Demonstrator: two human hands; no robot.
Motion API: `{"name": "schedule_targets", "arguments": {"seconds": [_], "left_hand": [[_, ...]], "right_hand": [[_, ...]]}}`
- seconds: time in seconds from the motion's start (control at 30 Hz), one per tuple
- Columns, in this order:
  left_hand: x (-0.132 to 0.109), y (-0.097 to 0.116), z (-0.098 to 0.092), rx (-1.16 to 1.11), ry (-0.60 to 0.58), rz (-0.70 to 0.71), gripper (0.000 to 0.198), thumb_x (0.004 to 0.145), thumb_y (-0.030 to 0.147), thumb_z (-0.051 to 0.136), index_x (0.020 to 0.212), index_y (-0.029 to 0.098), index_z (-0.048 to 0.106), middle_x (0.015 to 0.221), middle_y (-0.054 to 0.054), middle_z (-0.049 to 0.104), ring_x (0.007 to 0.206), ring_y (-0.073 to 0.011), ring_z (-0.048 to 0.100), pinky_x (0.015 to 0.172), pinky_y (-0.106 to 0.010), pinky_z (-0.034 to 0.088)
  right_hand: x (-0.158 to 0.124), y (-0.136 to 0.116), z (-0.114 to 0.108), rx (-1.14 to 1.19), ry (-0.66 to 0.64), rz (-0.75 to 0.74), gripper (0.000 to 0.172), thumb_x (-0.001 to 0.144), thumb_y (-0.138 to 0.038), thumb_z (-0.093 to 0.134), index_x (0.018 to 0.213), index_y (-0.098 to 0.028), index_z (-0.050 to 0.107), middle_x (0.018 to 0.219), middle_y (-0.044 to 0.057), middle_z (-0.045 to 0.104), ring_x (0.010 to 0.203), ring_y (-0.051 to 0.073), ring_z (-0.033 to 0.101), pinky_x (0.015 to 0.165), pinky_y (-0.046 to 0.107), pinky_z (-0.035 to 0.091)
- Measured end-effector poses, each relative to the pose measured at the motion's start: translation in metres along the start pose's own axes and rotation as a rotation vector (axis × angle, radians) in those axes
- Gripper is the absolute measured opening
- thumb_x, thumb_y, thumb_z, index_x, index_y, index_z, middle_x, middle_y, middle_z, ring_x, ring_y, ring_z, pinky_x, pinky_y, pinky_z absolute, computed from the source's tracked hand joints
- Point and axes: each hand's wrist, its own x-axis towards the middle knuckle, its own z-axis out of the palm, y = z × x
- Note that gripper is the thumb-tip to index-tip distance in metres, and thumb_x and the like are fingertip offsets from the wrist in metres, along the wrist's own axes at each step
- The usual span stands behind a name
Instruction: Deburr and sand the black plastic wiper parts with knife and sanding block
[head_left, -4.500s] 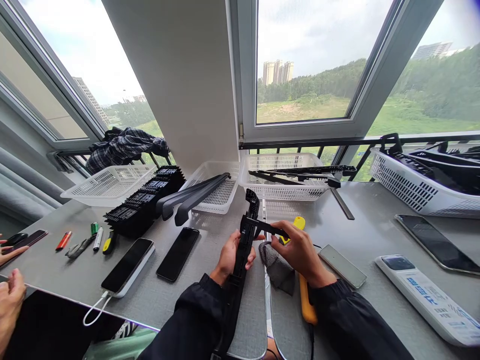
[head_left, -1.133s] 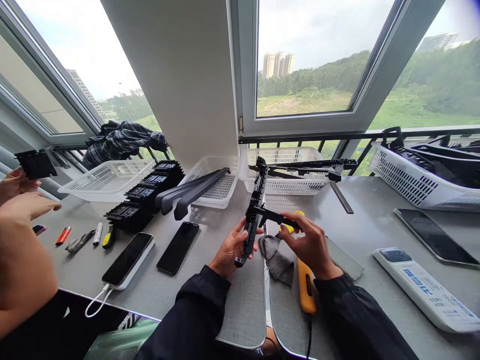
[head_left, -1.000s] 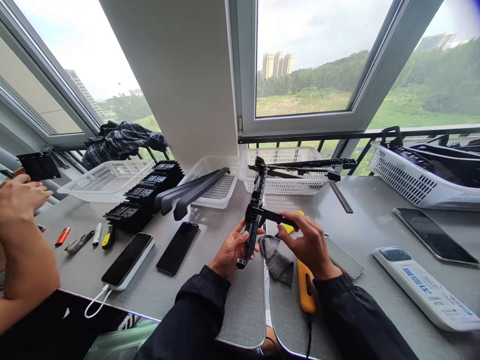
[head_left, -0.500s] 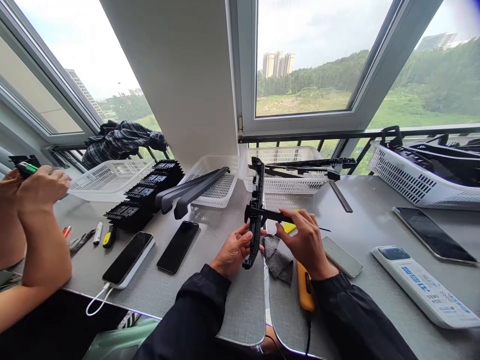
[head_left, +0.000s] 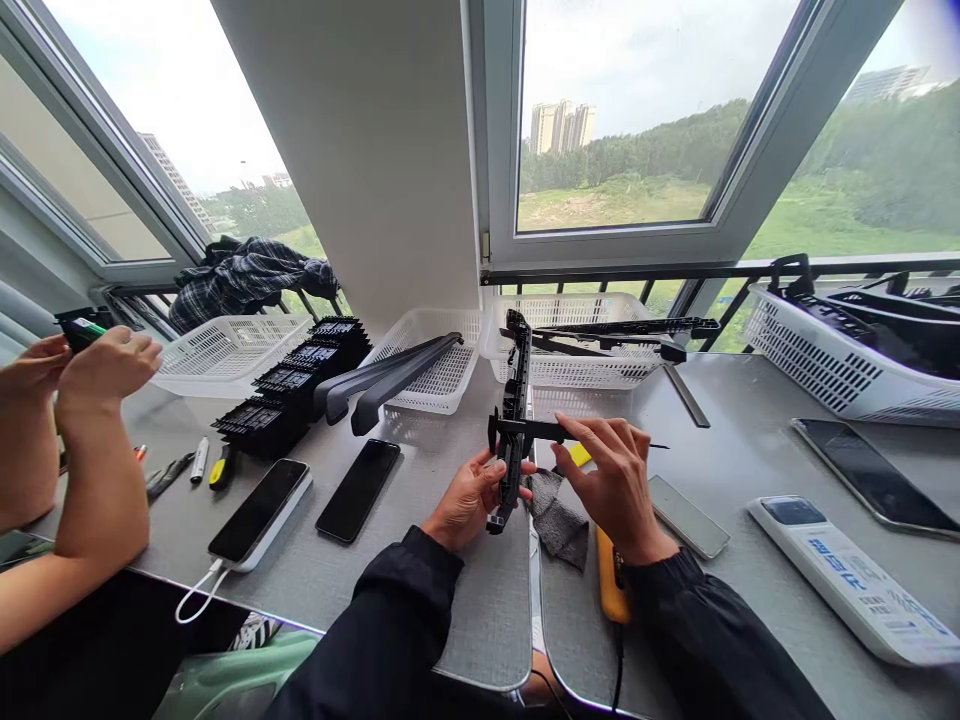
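Note:
My left hand grips the lower end of a long black plastic strip that stands nearly upright above the grey table. A thin black rod crosses the strip at mid height, and my right hand pinches it there. Under my hands lie a grey cloth and a yellow-handled tool.
Two phones lie at the left, a silver phone and a white remote at the right. White baskets line the back, beside stacked black parts. Another person's hands hold a small black part at far left.
I have lifted the strip off the table edge and turned it more upright. My right hand slid along the rod. The other person's hands rose into view holding a part.

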Motion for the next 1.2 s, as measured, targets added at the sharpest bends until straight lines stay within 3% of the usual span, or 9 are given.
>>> {"name": "schedule_targets", "arguments": {"seconds": [0.33, 0.57, 0.83, 1.2], "left_hand": [[0.0009, -0.0009, -0.0020, -0.016, -0.009, 0.005, 0.062, 0.075, 0.048, 0.095, 0.119, 0.014, 0.067, 0.108, -0.015, 0.083, 0.066, -0.0162, 0.077, 0.059, -0.022, 0.055], [0.0017, -0.0016, -0.0037, -0.028, -0.009, 0.000, 0.063, 0.075, 0.047, 0.095, 0.121, 0.015, 0.067, 0.108, -0.014, 0.083, 0.068, -0.0174, 0.077, 0.060, -0.024, 0.055], [-0.0010, 0.0022, -0.0014, -0.008, 0.035, -0.005, 0.068, 0.073, 0.048, 0.096, 0.127, 0.016, 0.068, 0.108, -0.014, 0.082, 0.069, -0.0174, 0.077, 0.061, -0.023, 0.054], [-0.0018, 0.0041, -0.0002, -0.011, 0.049, 0.008, 0.064, 0.071, 0.051, 0.096, 0.118, 0.016, 0.072, 0.105, -0.010, 0.081, 0.066, -0.0132, 0.073, 0.060, -0.022, 0.053]], "right_hand": [[0.0012, -0.0061, -0.0022, 0.006, 0.046, 0.028, 0.036, 0.100, -0.024, 0.066, 0.135, -0.026, 0.063, 0.108, 0.003, 0.077, 0.100, 0.027, 0.064, 0.095, 0.043, 0.035], [0.0013, -0.0035, -0.0002, 0.045, 0.092, 0.044, 0.015, 0.098, -0.026, 0.068, 0.111, -0.024, 0.061, 0.102, 0.004, 0.076, 0.094, 0.025, 0.066, 0.093, 0.040, 0.037], [0.0021, -0.0037, -0.0028, 0.058, 0.061, -0.013, 0.019, 0.104, -0.027, 0.067, 0.123, -0.025, 0.065, 0.108, 0.004, 0.078, 0.099, 0.025, 0.066, 0.090, 0.039, 0.038], [0.0018, -0.0002, -0.0039, 0.066, 0.069, -0.028, 0.028, 0.105, -0.032, 0.068, 0.132, -0.026, 0.070, 0.109, 0.005, 0.076, 0.096, 0.024, 0.064, 0.088, 0.040, 0.039]]}}
